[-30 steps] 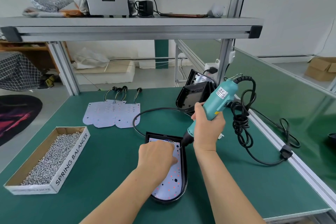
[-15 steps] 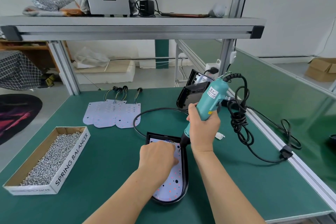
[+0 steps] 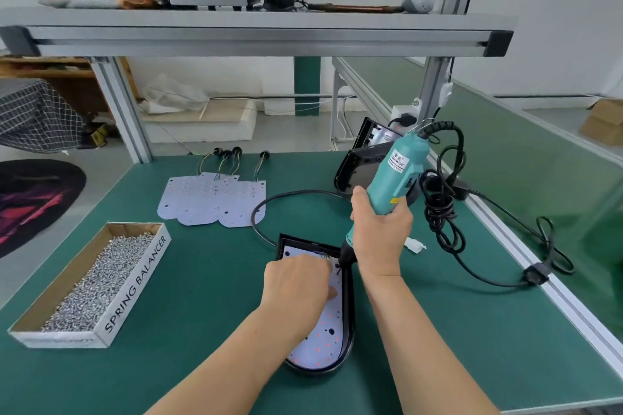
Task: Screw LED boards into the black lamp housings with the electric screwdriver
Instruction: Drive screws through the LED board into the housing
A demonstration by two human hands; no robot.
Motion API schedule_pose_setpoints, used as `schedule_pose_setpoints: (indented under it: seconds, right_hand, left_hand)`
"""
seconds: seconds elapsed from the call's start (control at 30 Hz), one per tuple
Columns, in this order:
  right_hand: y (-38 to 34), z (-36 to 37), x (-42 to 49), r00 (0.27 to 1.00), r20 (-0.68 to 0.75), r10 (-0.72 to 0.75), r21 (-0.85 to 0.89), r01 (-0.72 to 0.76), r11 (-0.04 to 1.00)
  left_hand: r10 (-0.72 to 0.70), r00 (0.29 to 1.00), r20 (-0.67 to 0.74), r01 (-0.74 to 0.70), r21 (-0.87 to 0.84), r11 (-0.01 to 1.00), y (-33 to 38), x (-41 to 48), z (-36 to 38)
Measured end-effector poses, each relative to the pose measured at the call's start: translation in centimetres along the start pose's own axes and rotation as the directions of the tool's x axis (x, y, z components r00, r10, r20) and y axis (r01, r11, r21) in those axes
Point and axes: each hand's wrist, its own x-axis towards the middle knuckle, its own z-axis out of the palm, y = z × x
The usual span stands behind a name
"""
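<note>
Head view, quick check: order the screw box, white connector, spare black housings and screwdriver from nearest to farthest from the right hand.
1. Screwdriver, gripped in the right hand itself.
2. White connector, on the mat just to the hand's right.
3. Spare black housings, behind the hand near the bench's back edge.
4. Screw box, far over on the left.

Both bare forearms reach from the bottom edge toward centre frame. The left hand (image 3: pixel 296 290) lies knuckles-up with its fingers curled under. The right hand (image 3: pixel 381 229), just upper right of it, grips the tilted screwdriver (image 3: pixel 397 172).
</note>
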Motion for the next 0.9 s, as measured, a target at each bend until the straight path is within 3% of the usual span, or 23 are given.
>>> schedule_pose_setpoints:
  seconds: [0.13,0.23,0.4,0.47,0.53,0.57,0.6,0.67,0.7,0.73,0.8,0.9]
  right_hand:
    - [-0.5,-0.9,-0.1,1.000,0.010,0.021,0.018,-0.021,1.000]
    - [-1.8,-2.0,-0.4,0.998,0.030,-0.048,0.051,0.047,0.998]
    - [-4.3,-3.4,-1.3,0.993,-0.065,-0.101,0.095,0.107,0.990]
    - [-4.6,-4.0,-1.9,0.987,-0.154,-0.039,0.098,0.054,0.994]
    - [-4.6,-4.6,-2.5,0.971,-0.231,0.059,0.128,-0.030,0.991]
    - [-4.6,-4.9,-2.8,0.963,-0.251,0.103,0.144,-0.068,0.987]
    - [-4.6,-5.2,-3.0,0.955,-0.263,0.135,0.157,-0.096,0.983]
    - [-4.8,-5.6,-3.5,0.945,-0.274,0.179,0.188,-0.130,0.974]
    - [-5.0,-5.8,-3.8,0.942,-0.274,0.195,0.212,-0.139,0.967]
    - [-5.1,-5.9,-4.0,0.940,-0.270,0.207,0.235,-0.144,0.961]
    - [-5.6,-5.8,-4.5,0.940,-0.262,0.217,0.255,-0.150,0.955]
    - [-6.5,-5.7,-5.2,0.937,-0.274,0.216,0.265,-0.143,0.954]
  left_hand:
    - [-0.011,1.000,0.022,0.012,-0.028,1.000,0.0,-0.2,-0.5]
    - [-0.027,0.999,0.034,0.029,-0.064,0.998,0.0,-0.4,-0.8]
    - [-0.053,0.996,0.070,0.059,-0.097,0.994,0.1,-0.6,-0.6]
    - [-0.071,0.993,0.091,0.088,-0.199,0.976,-0.1,-0.7,-0.8]
    - [-0.108,0.989,0.100,0.140,-0.413,0.900,-0.6,-0.8,-1.2]
    - [-0.144,0.984,0.105,0.178,-0.567,0.804,-1.0,-1.0,-1.5]
    - [-0.192,0.971,0.142,0.233,-0.740,0.631,-1.3,-1.2,-1.9]
    - [-0.205,0.921,0.330,0.352,-0.933,0.080,-1.8,-2.0,-3.0]
    - [-0.157,0.906,0.393,0.365,-0.914,-0.178,-2.0,-2.5,-3.6]
    - [-0.110,0.901,0.420,0.357,-0.860,-0.363,-2.2,-3.0,-4.1]
    - [-0.022,0.909,0.417,0.338,-0.766,-0.548,-2.5,-4.2,-4.6]
    - [0.027,0.926,0.377,0.308,-0.709,-0.635,-2.9,-5.8,-4.4]
